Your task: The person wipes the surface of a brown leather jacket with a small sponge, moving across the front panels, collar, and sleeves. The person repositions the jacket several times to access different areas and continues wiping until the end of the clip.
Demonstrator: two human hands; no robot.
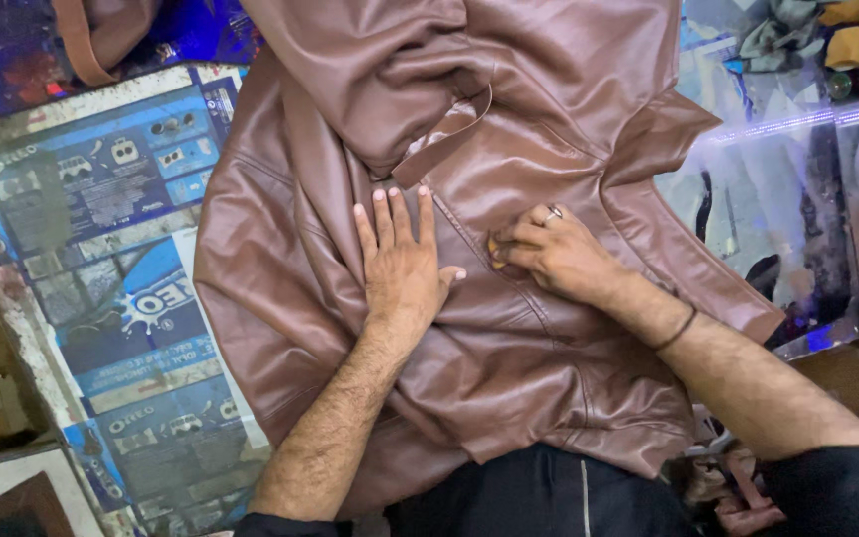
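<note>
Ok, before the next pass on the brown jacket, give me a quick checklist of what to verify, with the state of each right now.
1. Left hand flat on the brown leather jacket, fingers spread: ok.
2. Right hand pinching a small tan piece against the leather: ok; what the piece is: cannot tell.
3. Hands apart, with the seam between them uncovered: ok.
4. Leather smooth around the hands: not ok, folds run left of the left hand.
5. Loose strap away from both hands: ok.
6. Jacket fully on the printed table covering: not ok, its lower edge hangs over the person's lap.
</note>
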